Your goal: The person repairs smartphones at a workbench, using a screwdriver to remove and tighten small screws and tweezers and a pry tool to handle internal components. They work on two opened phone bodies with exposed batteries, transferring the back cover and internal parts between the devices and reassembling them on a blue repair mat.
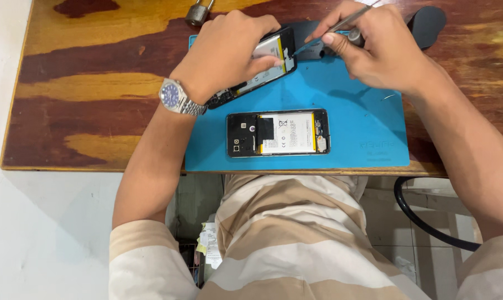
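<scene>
We had our left hand (223, 53) wrapped over an opened phone (262, 66), fingers closed on its far end and lifting it at a slant off the blue mat (351, 111). Our right hand (376, 47) pinched a pair of metal tweezers (340, 25) between thumb and fingers, the tips pointed down at the top edge of that phone, though we could not tell whether they touched it. A silver watch (173, 97) sat on the left wrist.

The blue mat covered the near middle of a wooden table (84, 83) streaked dark red and yellow. A pale floor showed left of the table, and a black cable (418, 216) curved beneath its near edge, right of the mat.

The held phone had its back off, showing a white battery with a yellow strip in a black frame. It hung over the far left part of the mat. A second opened phone (278, 133) lay flat near the mat's near edge, just short of the held one, with the same white battery and a dark camera end.

Beyond the mat's far left corner stood a padlock (198, 14), and past its far right corner lay a dark rounded object (426, 25). The mat's right half lay bare apart from a small wire-like scrap (390, 96), and the table left of the mat was open wood.
</scene>
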The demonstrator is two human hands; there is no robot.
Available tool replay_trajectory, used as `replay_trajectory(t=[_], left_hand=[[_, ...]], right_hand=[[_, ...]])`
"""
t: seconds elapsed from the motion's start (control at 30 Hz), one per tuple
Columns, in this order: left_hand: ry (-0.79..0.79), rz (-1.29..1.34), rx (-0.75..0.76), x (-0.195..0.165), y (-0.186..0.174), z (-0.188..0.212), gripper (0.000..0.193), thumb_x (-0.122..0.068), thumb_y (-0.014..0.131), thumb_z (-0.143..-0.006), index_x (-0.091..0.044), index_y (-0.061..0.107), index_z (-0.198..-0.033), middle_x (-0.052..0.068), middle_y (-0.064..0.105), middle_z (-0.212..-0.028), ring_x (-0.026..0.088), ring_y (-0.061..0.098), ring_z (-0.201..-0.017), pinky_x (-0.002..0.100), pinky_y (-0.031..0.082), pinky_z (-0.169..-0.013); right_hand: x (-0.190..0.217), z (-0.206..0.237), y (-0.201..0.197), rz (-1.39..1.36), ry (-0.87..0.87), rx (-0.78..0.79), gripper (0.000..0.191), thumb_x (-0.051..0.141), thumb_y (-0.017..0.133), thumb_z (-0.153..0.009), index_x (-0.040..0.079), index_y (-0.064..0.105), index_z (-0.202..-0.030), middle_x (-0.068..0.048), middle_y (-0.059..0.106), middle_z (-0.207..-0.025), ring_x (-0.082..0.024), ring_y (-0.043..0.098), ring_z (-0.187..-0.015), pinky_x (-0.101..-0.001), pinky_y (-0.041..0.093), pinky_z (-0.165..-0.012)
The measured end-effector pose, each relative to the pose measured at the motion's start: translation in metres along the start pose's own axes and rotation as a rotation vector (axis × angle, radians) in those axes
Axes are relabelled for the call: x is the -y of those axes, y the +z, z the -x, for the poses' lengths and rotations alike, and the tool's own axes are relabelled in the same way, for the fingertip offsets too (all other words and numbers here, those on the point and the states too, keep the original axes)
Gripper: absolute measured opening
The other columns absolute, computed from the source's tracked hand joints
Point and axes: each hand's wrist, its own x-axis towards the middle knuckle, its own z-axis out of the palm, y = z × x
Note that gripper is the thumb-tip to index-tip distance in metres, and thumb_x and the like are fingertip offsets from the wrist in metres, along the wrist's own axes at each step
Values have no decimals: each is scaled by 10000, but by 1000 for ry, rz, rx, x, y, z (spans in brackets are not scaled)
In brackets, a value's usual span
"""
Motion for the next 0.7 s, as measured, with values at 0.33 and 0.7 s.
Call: replay_trajectory(t=[0.33, 0.7], left_hand=[[-13, -60, 33, -14, -4, -1, 420, -342, 870, -865, -118, 661, -1152, 128, 731, -817, 353, 719, -755, 468, 536, -583], [-45, -91, 54, -6, -4, -2, 435, -364, 837, -881, -118, 704, -1214, 155, 733, -833, 371, 715, -782, 492, 544, -611]], right_hand=[[-18, -3, 6, -115, -148, -106, 90, 4, 613, -1146, -43, 685, -1119, -52, 705, -916, -47, 583, -779, -233, 464, -636], [-5, -2, 3, -299, 123, -168, 135, 141, 532, -1099, 22, 583, -1060, -11, 720, -973, -59, 522, -501, -239, 425, -431]])
